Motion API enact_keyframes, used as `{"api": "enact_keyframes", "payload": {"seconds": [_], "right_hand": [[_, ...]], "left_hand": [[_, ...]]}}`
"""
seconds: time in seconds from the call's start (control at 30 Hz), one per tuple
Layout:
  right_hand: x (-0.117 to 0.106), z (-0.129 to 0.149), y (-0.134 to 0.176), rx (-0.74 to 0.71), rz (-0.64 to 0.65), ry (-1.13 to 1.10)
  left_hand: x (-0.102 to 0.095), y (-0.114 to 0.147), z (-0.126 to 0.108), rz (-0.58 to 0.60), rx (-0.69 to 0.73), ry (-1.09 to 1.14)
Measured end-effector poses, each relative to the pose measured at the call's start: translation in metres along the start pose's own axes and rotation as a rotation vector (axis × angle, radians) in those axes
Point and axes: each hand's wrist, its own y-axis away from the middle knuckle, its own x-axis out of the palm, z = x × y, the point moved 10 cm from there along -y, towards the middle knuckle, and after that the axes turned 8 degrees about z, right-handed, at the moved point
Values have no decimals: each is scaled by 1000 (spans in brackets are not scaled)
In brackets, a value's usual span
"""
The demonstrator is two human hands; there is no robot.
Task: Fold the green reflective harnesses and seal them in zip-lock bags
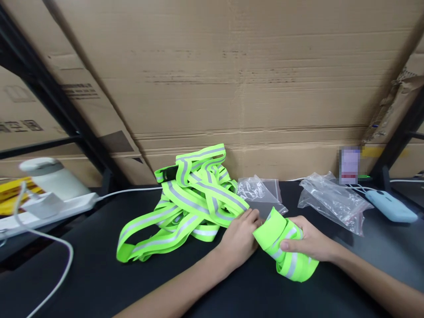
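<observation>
My right hand (308, 240) grips a folded bundle of neon-green reflective strap (294, 265), the thumb pressed across its front. The bundle has silver stripes, and a plain green end sticks up at its left. Just left of it, my left hand (240, 236) is closed with the fingers curled inward; whatever they hold is hidden from view. Beyond that hand lies a loose, tangled pile of the same green reflective straps (195, 198), with a black buckle (170, 173) at its upper left. The pile's right edge meets my left hand's knuckles.
Clear plastic bags (258, 192) (334, 201) lie behind my hands. At the right are a phone (350, 165) and a light-blue power bank (391, 206). A white power strip (73, 205), cable and white bottle (53, 179) occupy the left. Cardboard (248, 88) walls the back.
</observation>
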Motion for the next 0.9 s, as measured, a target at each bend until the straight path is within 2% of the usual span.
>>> {"api": "enact_keyframes", "payload": {"seconds": [0.1, 0.33, 0.43, 0.57, 0.73, 0.8, 0.9], "right_hand": [[-6, 4, 1, -18, -70, 3], [-46, 5, 19, -17, -489, -171], [-54, 7, 24, -38, -567, -242], [-56, 8, 24, -38, -552, -227], [-43, 13, 15, 4, -371, -22], [-39, 18, 13, 1, -321, 60], [-35, 25, 13, -10, -275, 122]], "left_hand": [[-3, -2, 3, 11, -23, 5], [-2, -3, 4, 18, -60, -24], [-7, -1, 7, -20, -75, 99], [-13, 1, 14, -61, -141, 305], [-8, 5, 25, -131, -231, 625], [-9, 6, 26, -172, -212, 689], [-17, 7, 21, -231, -117, 619]]}}
